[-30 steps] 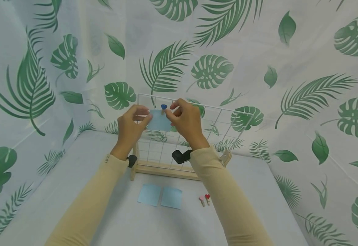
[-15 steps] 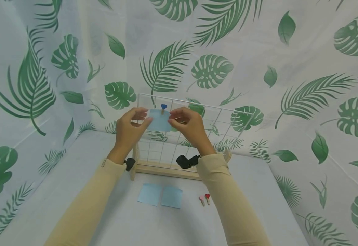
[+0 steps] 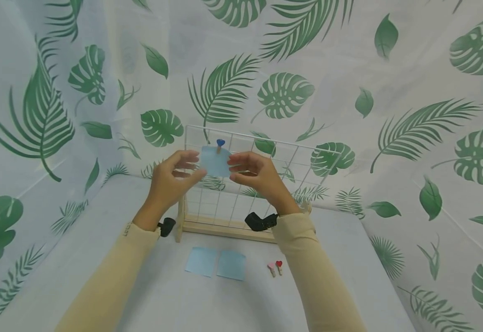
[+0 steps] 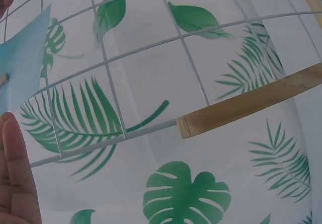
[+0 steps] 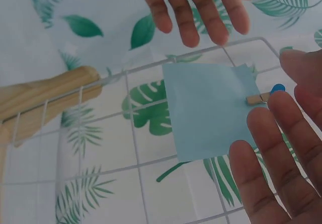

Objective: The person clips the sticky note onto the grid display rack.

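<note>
A light blue paper note (image 3: pixel 213 165) hangs near the top left of a white wire grid (image 3: pixel 241 199). At its upper edge sits a small wooden clothespin (image 3: pixel 219 146) with a blue heart, also visible in the right wrist view. My left hand (image 3: pixel 170 177) is at the note's left side, fingers spread and thumb near the lower left corner. On the other side my right hand (image 3: pixel 262 175) has its fingertips right by the note's edge. In the right wrist view its fingers (image 5: pixel 259 173) are loosely extended, overlapping the note's margin. Neither hand grips anything.
Two more blue notes (image 3: pixel 201 261) lie side by side on the white table (image 3: pixel 208 309). To their right are two small clothespins (image 3: pixel 272 269), one with a pink heart and one with a red. A wooden base (image 3: pixel 224 231) supports the grid; a leaf-printed sheet (image 3: pixel 328 55) hangs behind.
My right hand has let go of the clothespin and come down to the right of the note. The left hand has loosened and drawn slightly down and left. The note stays on the grid.
</note>
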A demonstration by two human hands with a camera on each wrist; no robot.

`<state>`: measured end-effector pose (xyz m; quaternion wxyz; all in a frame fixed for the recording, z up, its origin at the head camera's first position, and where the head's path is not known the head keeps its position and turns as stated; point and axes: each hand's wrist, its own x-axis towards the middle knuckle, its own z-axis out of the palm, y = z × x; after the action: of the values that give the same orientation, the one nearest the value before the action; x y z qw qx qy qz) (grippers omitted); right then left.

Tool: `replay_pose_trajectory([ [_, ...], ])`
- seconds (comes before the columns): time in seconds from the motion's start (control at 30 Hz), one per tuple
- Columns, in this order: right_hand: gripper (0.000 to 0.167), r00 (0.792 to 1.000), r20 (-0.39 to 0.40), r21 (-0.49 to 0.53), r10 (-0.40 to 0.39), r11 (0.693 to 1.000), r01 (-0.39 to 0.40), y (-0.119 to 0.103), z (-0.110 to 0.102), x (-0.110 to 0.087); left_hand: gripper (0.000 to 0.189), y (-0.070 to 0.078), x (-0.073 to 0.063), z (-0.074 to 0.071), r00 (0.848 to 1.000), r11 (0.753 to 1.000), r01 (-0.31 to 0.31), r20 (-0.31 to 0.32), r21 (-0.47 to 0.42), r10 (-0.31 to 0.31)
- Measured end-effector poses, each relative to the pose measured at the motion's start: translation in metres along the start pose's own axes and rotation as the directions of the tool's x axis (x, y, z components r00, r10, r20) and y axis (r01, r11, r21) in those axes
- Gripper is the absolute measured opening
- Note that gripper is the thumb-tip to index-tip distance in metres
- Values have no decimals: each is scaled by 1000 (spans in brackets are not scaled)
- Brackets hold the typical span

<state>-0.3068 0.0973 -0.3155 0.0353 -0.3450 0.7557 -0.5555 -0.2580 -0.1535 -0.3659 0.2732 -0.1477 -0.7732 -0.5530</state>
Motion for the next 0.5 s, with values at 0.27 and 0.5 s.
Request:
replay_pose_trajectory([
  [0.27, 42, 1000, 16, 14, 1, 1000, -1, 3, -2, -8, 56, -2, -6, -6, 991, 998, 41, 128, -37, -36],
  [0.5, 45, 1000, 29, 29, 4, 1000, -5, 6, -5, -14, 62, -4, -11, -9, 981, 999, 36, 193, -19, -32],
])
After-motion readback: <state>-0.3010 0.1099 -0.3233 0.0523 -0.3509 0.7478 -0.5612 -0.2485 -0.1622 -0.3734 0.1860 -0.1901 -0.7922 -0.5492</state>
